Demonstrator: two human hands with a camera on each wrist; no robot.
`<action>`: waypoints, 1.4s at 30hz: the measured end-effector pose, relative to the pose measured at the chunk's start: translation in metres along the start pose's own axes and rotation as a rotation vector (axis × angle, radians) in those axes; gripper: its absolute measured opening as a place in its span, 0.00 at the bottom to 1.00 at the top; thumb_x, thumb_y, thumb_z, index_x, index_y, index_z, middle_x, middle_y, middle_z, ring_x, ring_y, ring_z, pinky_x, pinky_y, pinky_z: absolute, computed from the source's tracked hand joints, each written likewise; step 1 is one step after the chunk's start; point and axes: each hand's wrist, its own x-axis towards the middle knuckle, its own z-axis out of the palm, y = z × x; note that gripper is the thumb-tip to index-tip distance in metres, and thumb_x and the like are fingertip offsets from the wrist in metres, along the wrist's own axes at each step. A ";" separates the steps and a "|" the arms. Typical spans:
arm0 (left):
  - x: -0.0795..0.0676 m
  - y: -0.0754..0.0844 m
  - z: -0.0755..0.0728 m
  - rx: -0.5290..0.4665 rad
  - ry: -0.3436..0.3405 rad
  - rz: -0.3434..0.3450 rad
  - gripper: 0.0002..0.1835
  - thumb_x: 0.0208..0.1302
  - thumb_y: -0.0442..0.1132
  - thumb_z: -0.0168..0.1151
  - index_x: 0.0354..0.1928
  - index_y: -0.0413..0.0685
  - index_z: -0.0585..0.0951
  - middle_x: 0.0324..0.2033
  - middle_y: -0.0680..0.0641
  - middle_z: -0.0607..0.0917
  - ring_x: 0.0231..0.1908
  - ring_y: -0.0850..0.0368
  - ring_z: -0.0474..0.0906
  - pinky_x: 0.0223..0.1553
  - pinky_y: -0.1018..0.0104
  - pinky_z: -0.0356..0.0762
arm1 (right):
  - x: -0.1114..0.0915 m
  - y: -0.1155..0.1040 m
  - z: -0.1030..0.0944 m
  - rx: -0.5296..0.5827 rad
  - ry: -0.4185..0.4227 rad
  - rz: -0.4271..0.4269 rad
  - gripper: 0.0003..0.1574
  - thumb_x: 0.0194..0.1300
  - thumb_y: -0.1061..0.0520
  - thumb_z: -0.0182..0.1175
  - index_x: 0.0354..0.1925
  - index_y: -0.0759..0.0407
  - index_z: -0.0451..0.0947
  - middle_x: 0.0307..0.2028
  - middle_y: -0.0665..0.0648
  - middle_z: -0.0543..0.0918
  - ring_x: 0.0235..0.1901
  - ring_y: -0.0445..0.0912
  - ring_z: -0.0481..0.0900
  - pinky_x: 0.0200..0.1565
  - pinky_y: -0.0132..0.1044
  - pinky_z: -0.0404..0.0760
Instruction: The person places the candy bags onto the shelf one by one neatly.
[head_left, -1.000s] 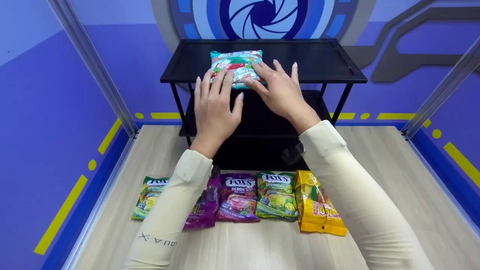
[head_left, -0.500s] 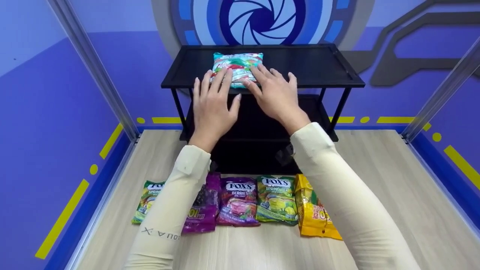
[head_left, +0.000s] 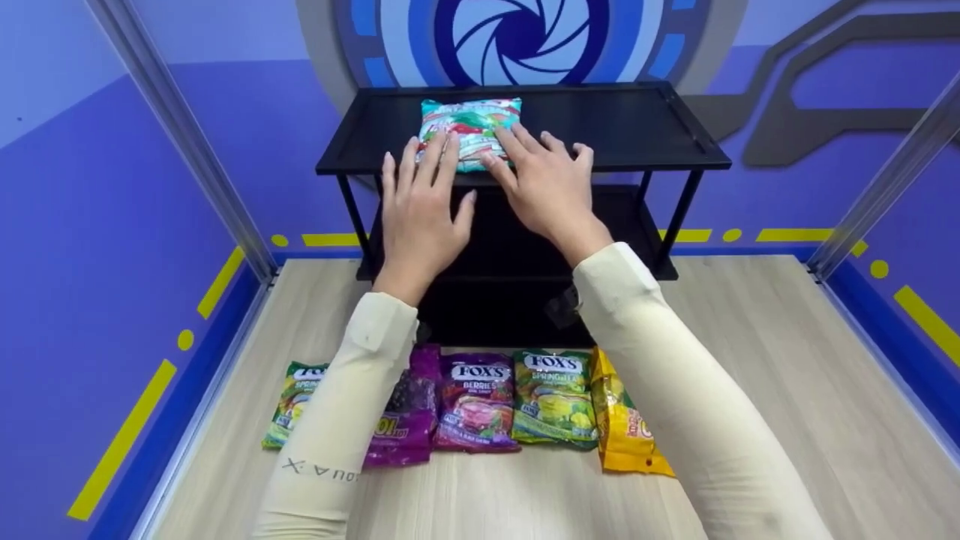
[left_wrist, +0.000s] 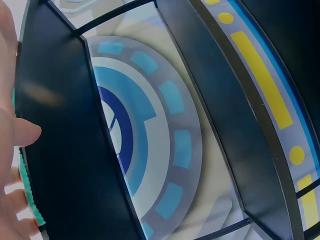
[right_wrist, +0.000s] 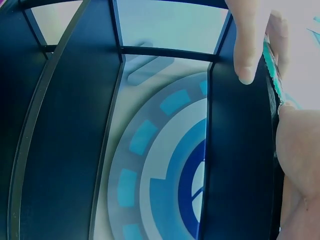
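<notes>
Left hand (head_left: 422,214) and right hand (head_left: 546,184) lie outstretched against the upper-centre packet (head_left: 471,116), I judge because the shelf (head_left: 607,127) carries it.

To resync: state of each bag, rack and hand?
Teal bag: lying on rack
Rack: upright
Left hand: fingers extended
Right hand: fingers spread
Left green bag: lying, partly hidden
Left purple bag: lying, partly hidden
Right purple bag: lying
Right green bag: lying
Yellow bag: lying, partly hidden
</notes>
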 end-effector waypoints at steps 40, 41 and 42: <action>-0.198 -0.111 0.009 -0.175 -0.032 -0.309 0.28 0.67 0.41 0.59 0.67 0.43 0.70 0.70 0.41 0.66 0.70 0.42 0.60 0.71 0.38 0.54 | 0.000 0.001 0.002 0.014 -0.008 -0.005 0.41 0.69 0.24 0.21 0.75 0.31 0.44 0.75 0.45 0.53 0.74 0.55 0.55 0.68 0.64 0.50; -0.201 -0.115 0.010 -0.175 -0.047 -0.327 0.27 0.67 0.41 0.59 0.67 0.43 0.70 0.70 0.41 0.66 0.70 0.42 0.60 0.71 0.38 0.53 | 0.000 0.002 0.002 0.015 -0.008 -0.004 0.41 0.69 0.24 0.21 0.75 0.31 0.44 0.75 0.44 0.53 0.74 0.55 0.55 0.68 0.64 0.50; -0.204 -0.119 0.011 -0.175 -0.062 -0.341 0.27 0.67 0.41 0.58 0.67 0.43 0.70 0.70 0.41 0.66 0.70 0.41 0.60 0.71 0.38 0.53 | 0.000 0.002 0.002 0.015 -0.007 -0.003 0.42 0.68 0.24 0.21 0.75 0.31 0.44 0.75 0.44 0.53 0.74 0.55 0.55 0.68 0.64 0.50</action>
